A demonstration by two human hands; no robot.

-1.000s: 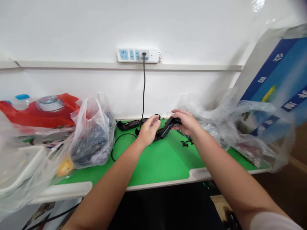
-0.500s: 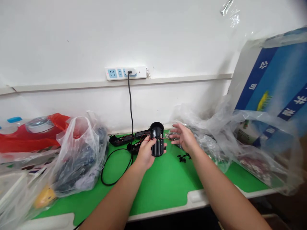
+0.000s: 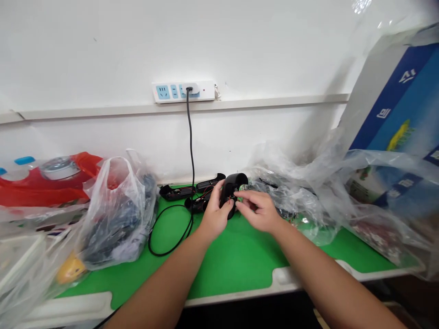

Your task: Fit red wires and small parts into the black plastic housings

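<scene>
Black housing (image 3: 236, 179), held above the worktop (image 3: 236, 260) toward its rear edge, about midway between its side edges. My left hand (image 3: 216, 214) is closed around it; my right hand (image 3: 259, 211) brings thumb and forefinger narrowly together at its open side, though whether they pinch a wire I cannot tell. For sound work here, I judge, my left grip should keep the shell from twisting while my right fingertips press lightly, sparing any thin leads. The curved hood end points up toward the rear edge; the long axis runs steeply down from it, slightly tilted, with the hollow facing my right hand. Just left, near the rear edge, lie similar black housings (image 3: 176, 193) and a black cord (image 3: 191, 146). Farther out, a filled clear bag (image 3: 118, 224) occupies the left side, crumpled plastic (image 3: 305, 203) the right.
</scene>
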